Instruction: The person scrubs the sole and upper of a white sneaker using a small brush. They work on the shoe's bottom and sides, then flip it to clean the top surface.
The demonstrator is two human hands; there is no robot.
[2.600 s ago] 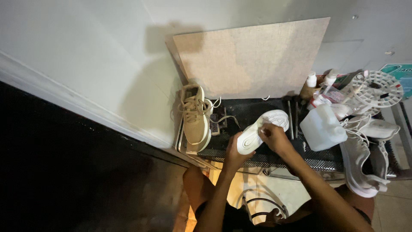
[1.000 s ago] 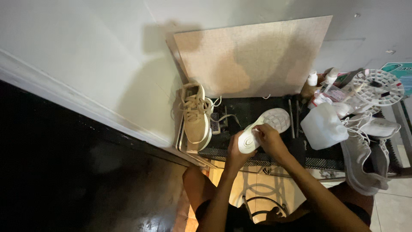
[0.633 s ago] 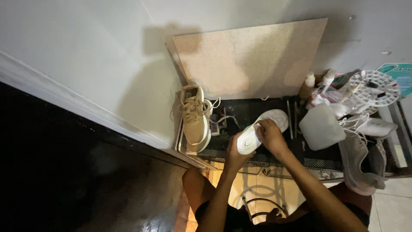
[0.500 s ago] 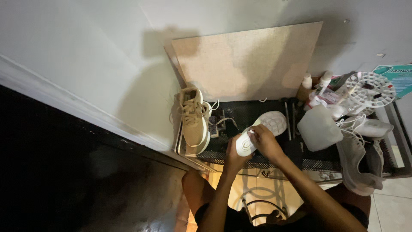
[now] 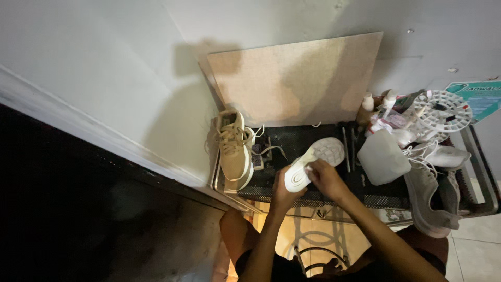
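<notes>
Left hand (image 5: 284,189) is wrapped around the heel end of a white shoe (image 5: 313,162), sole turned upward, while the right hand (image 5: 322,178) is pressed against the middle of the same sole, fingers closed on its edge. What lies under the right fingers cannot be told. Both hands and the shoe are held just above a dark mesh-topped table (image 5: 308,196). A beige laced sneaker (image 5: 233,151) is stood at the table's left end, near the white wall. A bare tan board (image 5: 297,83) is leaned upright behind. To the right, a translucent plastic jug (image 5: 382,156), a round white perforated disc (image 5: 442,110), small bottles (image 5: 378,104) and a grey sneaker (image 5: 430,201) are crowded together.
</notes>
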